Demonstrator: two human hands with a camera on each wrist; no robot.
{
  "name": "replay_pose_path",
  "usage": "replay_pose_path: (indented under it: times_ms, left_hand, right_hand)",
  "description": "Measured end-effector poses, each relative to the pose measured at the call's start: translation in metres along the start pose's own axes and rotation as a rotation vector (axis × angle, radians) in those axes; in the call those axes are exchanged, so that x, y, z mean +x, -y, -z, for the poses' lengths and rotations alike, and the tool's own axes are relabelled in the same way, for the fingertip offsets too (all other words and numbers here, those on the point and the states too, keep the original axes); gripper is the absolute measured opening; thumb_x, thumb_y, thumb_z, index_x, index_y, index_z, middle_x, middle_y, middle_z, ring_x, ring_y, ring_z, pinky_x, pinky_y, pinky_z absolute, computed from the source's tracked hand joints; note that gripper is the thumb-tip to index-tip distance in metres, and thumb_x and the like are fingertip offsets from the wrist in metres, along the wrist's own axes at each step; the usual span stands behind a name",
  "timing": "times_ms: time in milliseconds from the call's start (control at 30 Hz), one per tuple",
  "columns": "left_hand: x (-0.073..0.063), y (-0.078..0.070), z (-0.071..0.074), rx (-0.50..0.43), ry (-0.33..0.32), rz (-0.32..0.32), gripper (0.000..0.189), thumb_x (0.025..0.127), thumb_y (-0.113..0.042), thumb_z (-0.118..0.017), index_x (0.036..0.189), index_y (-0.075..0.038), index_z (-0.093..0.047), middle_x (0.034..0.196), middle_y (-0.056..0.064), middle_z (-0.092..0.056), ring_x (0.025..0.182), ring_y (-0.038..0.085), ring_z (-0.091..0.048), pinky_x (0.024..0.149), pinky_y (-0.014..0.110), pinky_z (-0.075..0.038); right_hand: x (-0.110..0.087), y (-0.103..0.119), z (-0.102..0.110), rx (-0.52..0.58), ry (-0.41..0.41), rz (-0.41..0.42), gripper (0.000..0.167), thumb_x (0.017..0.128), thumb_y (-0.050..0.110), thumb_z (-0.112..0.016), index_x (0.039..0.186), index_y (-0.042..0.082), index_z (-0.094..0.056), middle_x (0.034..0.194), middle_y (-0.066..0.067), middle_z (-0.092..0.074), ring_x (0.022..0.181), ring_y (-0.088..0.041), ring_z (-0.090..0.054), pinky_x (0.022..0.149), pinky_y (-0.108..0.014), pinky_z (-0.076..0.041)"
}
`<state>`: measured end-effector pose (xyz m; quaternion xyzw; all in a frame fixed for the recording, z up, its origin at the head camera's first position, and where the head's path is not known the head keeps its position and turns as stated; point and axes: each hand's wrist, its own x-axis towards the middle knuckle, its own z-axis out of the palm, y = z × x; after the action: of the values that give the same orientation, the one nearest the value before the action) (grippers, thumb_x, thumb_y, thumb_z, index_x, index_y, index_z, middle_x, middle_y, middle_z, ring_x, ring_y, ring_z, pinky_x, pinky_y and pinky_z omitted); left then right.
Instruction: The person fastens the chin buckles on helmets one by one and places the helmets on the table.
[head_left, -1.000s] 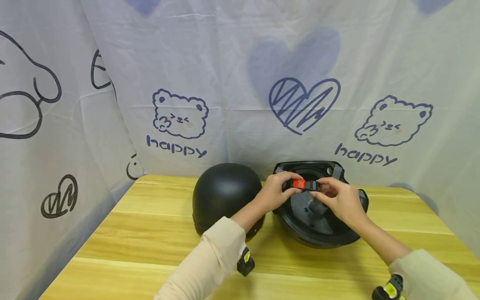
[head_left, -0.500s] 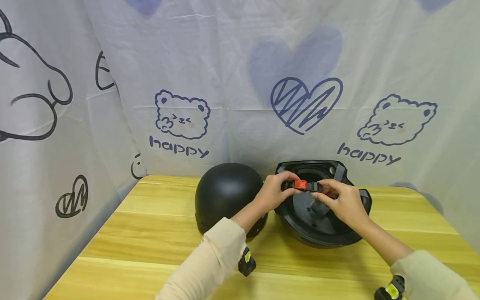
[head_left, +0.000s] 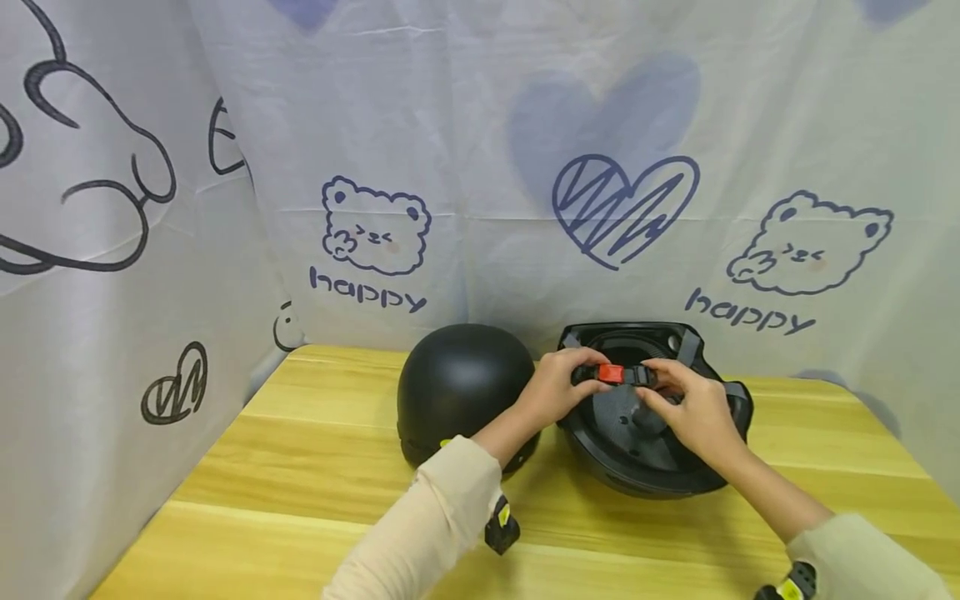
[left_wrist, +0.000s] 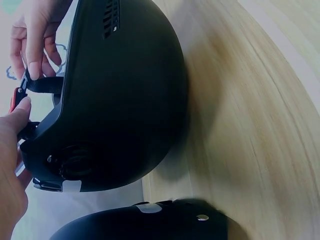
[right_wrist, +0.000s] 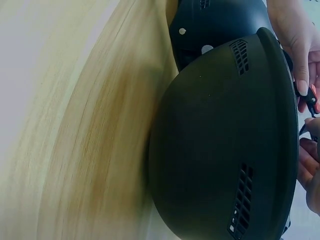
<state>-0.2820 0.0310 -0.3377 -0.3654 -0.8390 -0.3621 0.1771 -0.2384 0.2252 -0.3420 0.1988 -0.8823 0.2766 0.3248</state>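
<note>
A black helmet lies upside down on the table, its padded inside facing up. Over its opening, a chin-strap buckle with a red part is held level between both hands. My left hand pinches the buckle's left end between thumb and fingers. At its right end, my right hand pinches the black part by the strap. The left wrist view shows the black strap running from the buckle to the helmet rim. In the right wrist view, the red part shows beyond the helmet's vented shell.
A second black helmet stands dome up just left of the first, partly behind the left forearm. Both are on a yellow wood-grain table. A white printed curtain hangs behind and at the left.
The whole scene has shifted slightly right in the head view. Both hands keep their hold on the buckle, and the helmets stay in place.
</note>
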Motion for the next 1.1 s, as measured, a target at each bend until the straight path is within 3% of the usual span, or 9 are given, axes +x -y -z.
replay_pose_path:
  times_ms: [200,367,933,1100]
  left_hand:
    - [-0.0016,0.0009,0.0012,-0.011,-0.008,0.029,0.033,0.078,-0.020,-0.072,0.108,-0.006,-0.067,0.107,0.006,-0.069,0.102,0.017,-0.065,0.088,0.021,-0.050]
    - [-0.0036,0.0026,0.0013,0.001,-0.011,0.009,0.030,0.078,-0.020,-0.073,0.105,-0.007,-0.068,0.104,0.006,-0.070,0.100,0.016,-0.065,0.087,0.022,-0.051]
    - [-0.0038,0.0030,-0.0016,0.026,-0.030,-0.012,0.031,0.077,-0.020,-0.074,0.104,-0.007,-0.069,0.102,0.006,-0.070,0.097,0.017,-0.064,0.086,0.023,-0.051]
    - [-0.0039,0.0024,-0.0024,0.022,-0.024,-0.021,0.031,0.077,-0.020,-0.074,0.105,-0.006,-0.070,0.104,0.007,-0.070,0.099,0.017,-0.064,0.086,0.023,-0.051]
  right_hand:
    - [0.0001,-0.0009,-0.0031,0.004,0.010,-0.011,0.036,0.071,0.002,-0.077,0.104,-0.003,-0.064,0.077,-0.012,-0.070,0.064,-0.025,-0.065,0.057,-0.031,-0.054]
    - [-0.0010,-0.0011,-0.0036,0.005,0.033,-0.013,0.034,0.071,0.003,-0.077,0.102,-0.002,-0.064,0.077,-0.012,-0.070,0.063,-0.024,-0.065,0.055,-0.025,-0.052]
    - [-0.0017,-0.0017,-0.0009,0.005,0.061,-0.018,0.031,0.071,0.004,-0.078,0.099,-0.001,-0.066,0.075,-0.011,-0.069,0.064,-0.024,-0.066,0.053,-0.022,-0.050]
    - [-0.0028,-0.0020,-0.0011,0.001,0.063,-0.031,0.029,0.071,0.004,-0.078,0.097,-0.001,-0.067,0.075,-0.012,-0.070,0.064,-0.025,-0.067,0.054,-0.028,-0.053]
